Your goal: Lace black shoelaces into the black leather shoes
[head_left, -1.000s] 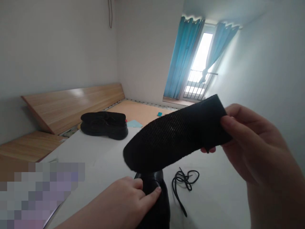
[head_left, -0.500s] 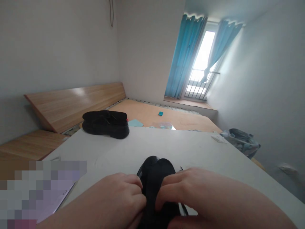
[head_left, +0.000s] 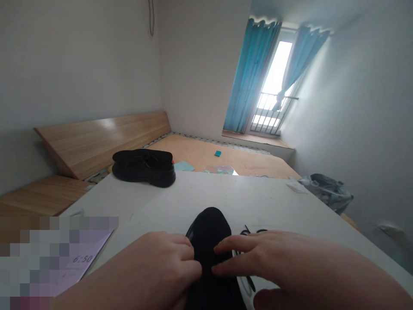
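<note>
The shoe (head_left: 209, 245) sat on the table (head_left: 245, 198); the left hand (head_left: 158, 262) curled on its side; the right hand (head_left: 261, 258) lay spread on it

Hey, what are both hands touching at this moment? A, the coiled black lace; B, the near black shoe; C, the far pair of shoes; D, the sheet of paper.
B: the fingers of the left hand and the right hand both lie on the near black shoe.

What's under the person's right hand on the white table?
The right hand lies partly on the black shoe. Bits of black shoelace show on either side of the hand on the white table; anything directly beneath the hand is covered.
</note>
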`<state>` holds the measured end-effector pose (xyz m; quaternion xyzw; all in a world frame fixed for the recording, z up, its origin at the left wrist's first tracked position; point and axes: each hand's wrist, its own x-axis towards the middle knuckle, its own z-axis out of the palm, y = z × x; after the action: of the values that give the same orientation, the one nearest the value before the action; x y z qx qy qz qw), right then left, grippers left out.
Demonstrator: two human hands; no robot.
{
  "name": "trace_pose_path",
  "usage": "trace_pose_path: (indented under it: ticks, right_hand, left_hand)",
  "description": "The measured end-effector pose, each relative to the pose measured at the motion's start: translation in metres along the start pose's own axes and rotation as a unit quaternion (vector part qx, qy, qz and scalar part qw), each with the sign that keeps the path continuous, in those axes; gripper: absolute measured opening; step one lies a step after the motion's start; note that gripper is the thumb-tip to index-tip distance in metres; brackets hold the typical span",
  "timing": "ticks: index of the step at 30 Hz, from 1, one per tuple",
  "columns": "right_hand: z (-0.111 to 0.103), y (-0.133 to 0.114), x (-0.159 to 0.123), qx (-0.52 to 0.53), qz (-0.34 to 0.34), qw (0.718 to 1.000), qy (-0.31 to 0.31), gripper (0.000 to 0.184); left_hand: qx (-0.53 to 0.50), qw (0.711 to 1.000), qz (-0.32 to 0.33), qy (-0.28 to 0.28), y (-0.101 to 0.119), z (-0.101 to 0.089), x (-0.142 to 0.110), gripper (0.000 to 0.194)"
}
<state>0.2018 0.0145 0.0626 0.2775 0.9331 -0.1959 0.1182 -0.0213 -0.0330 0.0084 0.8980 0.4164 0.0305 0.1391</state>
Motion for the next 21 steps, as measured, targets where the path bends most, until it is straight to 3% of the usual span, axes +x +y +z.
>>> trace_pose_path:
  ticks: [4,8,13,16,19,21]
  right_hand:
    - [0.008,-0.001,0.011,-0.032,-0.059,0.997,0.028,0.039]
    - [0.017,-0.001,0.02,-0.079,-0.095,0.991,0.05,0.029]
    - [0.019,-0.008,0.031,-0.08,-0.093,0.992,0.024,0.012]
    - [0.007,-0.007,0.026,-0.031,-0.072,0.997,0.015,0.016]
    - [-0.01,0.009,0.013,0.064,-0.07,0.995,0.029,0.037]
    - [-0.017,0.027,0.008,0.087,-0.01,0.996,0.026,0.05]
  left_hand:
    - [-0.011,0.999,0.027,0.02,-0.002,0.003,-0.001,0.021]
    - [-0.013,0.999,0.021,0.043,-0.003,0.005,-0.001,0.019]
    - [-0.009,0.999,0.012,0.04,-0.003,0.008,0.001,0.009]
    - [0.004,1.0,0.001,0.023,-0.001,0.005,0.001,0.01]
    - [0.011,0.999,-0.002,0.03,0.005,-0.002,0.0,0.011]
    - [0.016,1.0,-0.006,0.018,0.01,-0.006,0.001,0.009]
